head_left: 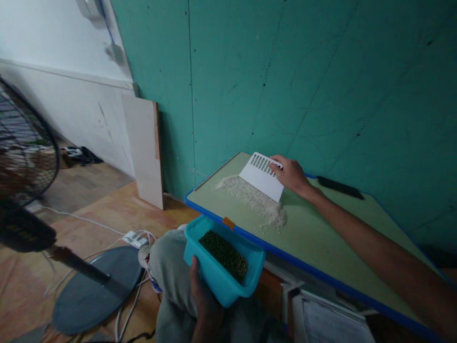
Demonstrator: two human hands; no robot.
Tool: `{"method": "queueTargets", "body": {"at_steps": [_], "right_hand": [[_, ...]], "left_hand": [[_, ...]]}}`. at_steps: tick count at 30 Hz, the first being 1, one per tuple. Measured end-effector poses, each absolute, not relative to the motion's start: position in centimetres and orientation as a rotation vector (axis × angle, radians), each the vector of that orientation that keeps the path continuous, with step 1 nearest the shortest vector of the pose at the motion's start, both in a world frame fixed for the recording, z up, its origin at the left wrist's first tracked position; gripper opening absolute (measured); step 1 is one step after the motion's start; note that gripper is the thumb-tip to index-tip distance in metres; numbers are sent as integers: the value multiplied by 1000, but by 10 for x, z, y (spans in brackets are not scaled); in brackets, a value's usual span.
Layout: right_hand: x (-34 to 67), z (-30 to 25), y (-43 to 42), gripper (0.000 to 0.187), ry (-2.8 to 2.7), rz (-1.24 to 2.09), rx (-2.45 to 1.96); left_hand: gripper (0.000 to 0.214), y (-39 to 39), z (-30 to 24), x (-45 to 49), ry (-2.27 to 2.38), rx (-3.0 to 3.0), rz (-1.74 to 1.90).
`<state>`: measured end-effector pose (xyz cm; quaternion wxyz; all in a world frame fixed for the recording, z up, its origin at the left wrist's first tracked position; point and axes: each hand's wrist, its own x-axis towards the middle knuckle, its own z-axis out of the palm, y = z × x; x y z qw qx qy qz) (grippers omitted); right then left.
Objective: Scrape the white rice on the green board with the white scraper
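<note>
My right hand grips the slotted upper edge of a white flat scraper. The scraper's lower edge stands tilted against a spread-out heap of pale grains, which look like rice, on the table. My left hand is closed on the side of a turquoise plastic tub, below the table's blue front edge. Small green beans lie in the tub's bottom. An orange piece sits on the table edge just above the tub. Part of my left hand is hidden beneath the tub.
A green wall stands behind the table, with a dark strip lying near it. To the left is a standing fan with cables and a power strip on the floor. A pale board leans on the wall.
</note>
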<state>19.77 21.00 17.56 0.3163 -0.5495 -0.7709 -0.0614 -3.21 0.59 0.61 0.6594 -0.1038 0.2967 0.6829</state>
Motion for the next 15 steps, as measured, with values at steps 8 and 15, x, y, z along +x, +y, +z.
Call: {"method": "queueTargets", "body": {"at_steps": [8, 15], "right_hand": [[222, 166, 228, 27, -1935, -81, -1463], [250, 154, 246, 26, -1805, 212, -1453]], "left_hand": [[57, 3, 8, -35, 712, -201, 1540], [56, 3, 6, -36, 708, -181, 1545]]}}
